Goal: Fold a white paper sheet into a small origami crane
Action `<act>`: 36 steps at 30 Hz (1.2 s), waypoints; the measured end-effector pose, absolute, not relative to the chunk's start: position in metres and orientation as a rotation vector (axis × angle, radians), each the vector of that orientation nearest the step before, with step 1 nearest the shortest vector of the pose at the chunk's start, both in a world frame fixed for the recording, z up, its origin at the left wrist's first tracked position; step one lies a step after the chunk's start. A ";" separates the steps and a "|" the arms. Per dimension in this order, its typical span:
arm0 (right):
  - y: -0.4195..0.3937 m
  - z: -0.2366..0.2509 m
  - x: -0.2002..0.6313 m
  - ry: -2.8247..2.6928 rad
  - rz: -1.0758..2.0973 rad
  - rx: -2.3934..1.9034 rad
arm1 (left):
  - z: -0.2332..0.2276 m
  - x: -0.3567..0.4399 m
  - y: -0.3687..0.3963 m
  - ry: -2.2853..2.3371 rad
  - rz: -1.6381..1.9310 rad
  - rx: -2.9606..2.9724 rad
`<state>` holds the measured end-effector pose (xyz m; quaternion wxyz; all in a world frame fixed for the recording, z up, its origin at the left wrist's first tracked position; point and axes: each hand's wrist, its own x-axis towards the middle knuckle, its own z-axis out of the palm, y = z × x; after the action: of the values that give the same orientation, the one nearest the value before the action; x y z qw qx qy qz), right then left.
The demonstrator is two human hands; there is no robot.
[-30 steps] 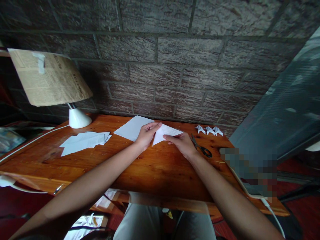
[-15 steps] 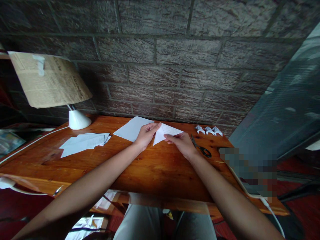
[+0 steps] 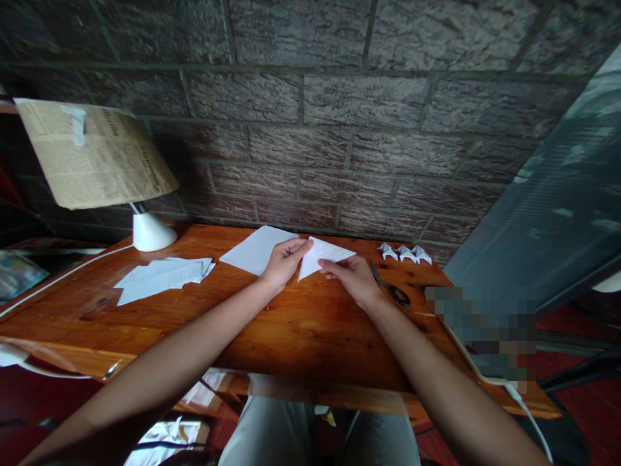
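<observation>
A white sheet of paper folded into a triangular shape point(image 3: 324, 250) is held above the wooden table, between both hands. My left hand point(image 3: 285, 262) pinches its left corner, thumb on top. At its right side, my right hand point(image 3: 350, 277) grips the edge with the thumb pressed on the face; the fingers underneath are partly hidden. Behind my left hand lies a stack of white paper point(image 3: 255, 251). Black-handled scissors point(image 3: 392, 289) rest just right of my right hand. Farther right, three small folded paper figures point(image 3: 405, 253) stand in a row.
Paper pieces point(image 3: 167, 275) lie on the table's left part, near a lamp point(image 3: 152, 233) with a newsprint shade. A blurred-out device point(image 3: 478, 336) with a white cable sits at the right edge. A brick wall point(image 3: 320, 149) rises directly behind the table point(image 3: 310, 343).
The folded paper has tilted very slightly, its lower tip a little higher. Both hands keep their grip in nearly the same place.
</observation>
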<state>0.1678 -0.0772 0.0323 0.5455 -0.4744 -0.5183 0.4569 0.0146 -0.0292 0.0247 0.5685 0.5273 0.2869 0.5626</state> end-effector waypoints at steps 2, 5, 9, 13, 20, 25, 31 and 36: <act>-0.076 0.030 0.168 -1.247 1.060 -1.122 | 0.024 0.015 -0.029 0.687 1.324 1.220; -0.075 0.028 0.169 -1.276 1.029 -1.108 | 0.022 0.016 -0.028 0.695 1.290 1.140; -0.075 0.027 0.169 -1.266 1.043 -1.104 | 0.022 0.015 -0.027 0.681 1.233 1.019; -0.075 0.029 0.170 -1.300 1.033 -1.094 | 0.024 0.014 -0.027 0.660 1.243 0.992; -0.076 0.031 0.168 -1.316 1.047 -1.122 | 0.023 0.017 -0.029 0.604 1.248 1.019; -0.075 0.033 0.173 -1.272 1.008 -1.146 | 0.023 0.014 -0.028 0.662 1.142 1.069; -0.075 0.038 0.179 -1.167 1.108 -1.102 | 0.022 0.014 -0.030 0.696 1.152 1.218; -0.076 0.039 0.179 -1.085 1.170 -1.078 | 0.025 0.017 -0.032 0.723 1.219 1.222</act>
<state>0.1792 -0.0763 0.0386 0.5712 -0.4594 -0.4625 0.4987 0.0166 -0.0325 0.0250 0.5933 0.5257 0.3110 0.5243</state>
